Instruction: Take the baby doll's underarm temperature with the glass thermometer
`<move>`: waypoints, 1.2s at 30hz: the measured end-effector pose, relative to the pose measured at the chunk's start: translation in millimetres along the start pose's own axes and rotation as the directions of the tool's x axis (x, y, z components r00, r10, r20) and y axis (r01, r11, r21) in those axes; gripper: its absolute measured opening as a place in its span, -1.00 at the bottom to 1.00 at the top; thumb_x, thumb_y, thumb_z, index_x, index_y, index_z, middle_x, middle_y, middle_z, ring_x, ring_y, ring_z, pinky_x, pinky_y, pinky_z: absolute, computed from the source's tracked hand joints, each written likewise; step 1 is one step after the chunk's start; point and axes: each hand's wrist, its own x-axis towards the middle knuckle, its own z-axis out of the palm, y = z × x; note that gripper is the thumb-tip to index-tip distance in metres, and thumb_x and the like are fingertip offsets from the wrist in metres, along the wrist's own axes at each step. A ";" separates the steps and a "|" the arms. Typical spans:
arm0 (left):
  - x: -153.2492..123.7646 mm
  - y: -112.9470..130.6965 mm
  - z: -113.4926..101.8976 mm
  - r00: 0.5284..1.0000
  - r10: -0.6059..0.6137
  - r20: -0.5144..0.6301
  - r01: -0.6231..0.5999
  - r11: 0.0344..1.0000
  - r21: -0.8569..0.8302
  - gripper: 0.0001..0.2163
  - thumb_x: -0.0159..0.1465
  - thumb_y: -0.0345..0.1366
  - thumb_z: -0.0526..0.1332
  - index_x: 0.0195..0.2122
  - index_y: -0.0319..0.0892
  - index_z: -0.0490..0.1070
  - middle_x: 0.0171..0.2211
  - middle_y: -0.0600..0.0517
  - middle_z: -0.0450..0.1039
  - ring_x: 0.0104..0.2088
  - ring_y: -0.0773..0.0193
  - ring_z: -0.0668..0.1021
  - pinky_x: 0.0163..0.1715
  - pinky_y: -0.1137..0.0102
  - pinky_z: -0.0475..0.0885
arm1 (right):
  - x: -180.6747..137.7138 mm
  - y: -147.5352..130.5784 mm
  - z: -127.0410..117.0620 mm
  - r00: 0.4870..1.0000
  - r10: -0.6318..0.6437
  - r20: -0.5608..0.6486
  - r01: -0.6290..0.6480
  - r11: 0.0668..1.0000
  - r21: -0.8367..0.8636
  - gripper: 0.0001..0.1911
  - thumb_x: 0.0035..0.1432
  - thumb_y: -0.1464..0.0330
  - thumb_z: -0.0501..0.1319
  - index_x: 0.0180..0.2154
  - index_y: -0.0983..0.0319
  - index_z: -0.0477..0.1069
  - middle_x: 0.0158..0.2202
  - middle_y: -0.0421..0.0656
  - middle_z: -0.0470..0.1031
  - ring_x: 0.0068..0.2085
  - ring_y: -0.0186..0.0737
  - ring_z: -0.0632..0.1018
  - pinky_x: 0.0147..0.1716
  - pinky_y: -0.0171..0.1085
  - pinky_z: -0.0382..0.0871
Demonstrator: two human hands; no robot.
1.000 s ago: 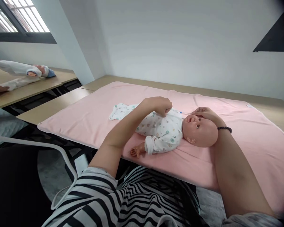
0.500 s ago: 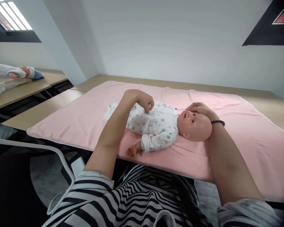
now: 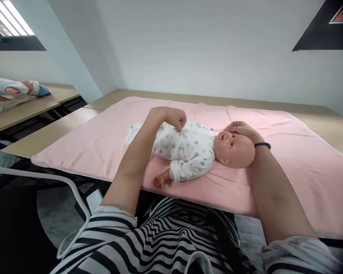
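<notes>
The left hand (image 3: 173, 116) is curling its fingers together, pinching the white printed cotton romper (image 3: 188, 146) at the chest of the bald plastic baby doll (image 3: 237, 152). The right hand (image 3: 241, 130) is resting over the doll's face, fingertips closed on a thin pale stick with a blue end (image 3: 217, 130) that is pointing toward the left hand. Under both hands the doll is lying on its back on a pink blanket (image 3: 103, 140), which is spreading wide and bare beyond the right hand. The blanket's near edge is running just beneath both forearms, along the wooden bench (image 3: 45, 133).
</notes>
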 end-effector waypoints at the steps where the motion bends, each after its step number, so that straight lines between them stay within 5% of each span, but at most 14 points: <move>1: -0.1 1.2 0.3 1.000 -0.010 -0.016 0.010 1.000 0.004 -0.85 0.01 -0.26 0.37 -0.44 -0.11 0.41 -0.44 0.08 0.37 -0.42 0.28 0.31 -0.35 0.32 0.16 | -0.3 0.1 0.0 1.000 -0.004 0.001 0.004 1.000 -0.003 -0.83 0.23 0.29 0.45 -0.25 0.23 0.53 -0.10 0.02 0.63 -0.10 -0.03 0.63 -0.15 -0.19 0.58; 14: -9.0 39.5 3.9 0.974 -0.225 0.017 0.222 0.970 0.097 -0.81 -0.02 -0.32 0.44 -0.39 -0.12 0.49 -0.27 -0.01 0.55 -0.25 0.12 0.49 -0.22 0.30 0.25 | -8.6 -5.5 4.0 1.000 -0.008 -0.020 0.009 0.998 0.061 -0.85 0.23 0.33 0.43 -0.28 0.23 0.49 -0.11 0.00 0.62 -0.11 -0.04 0.62 -0.12 -0.16 0.58; 36: -0.2 39.5 8.2 0.972 -0.234 0.026 0.227 0.960 0.162 -0.76 0.08 -0.21 0.46 -0.32 -0.13 0.45 -0.11 -0.05 0.58 -0.23 0.11 0.52 -0.27 0.29 0.32 | 3.8 -2.3 0.8 1.000 -0.020 0.011 0.020 1.000 0.020 -0.71 0.11 0.22 0.53 -0.31 0.22 0.49 -0.16 0.01 0.62 -0.09 0.03 0.63 -0.17 -0.19 0.60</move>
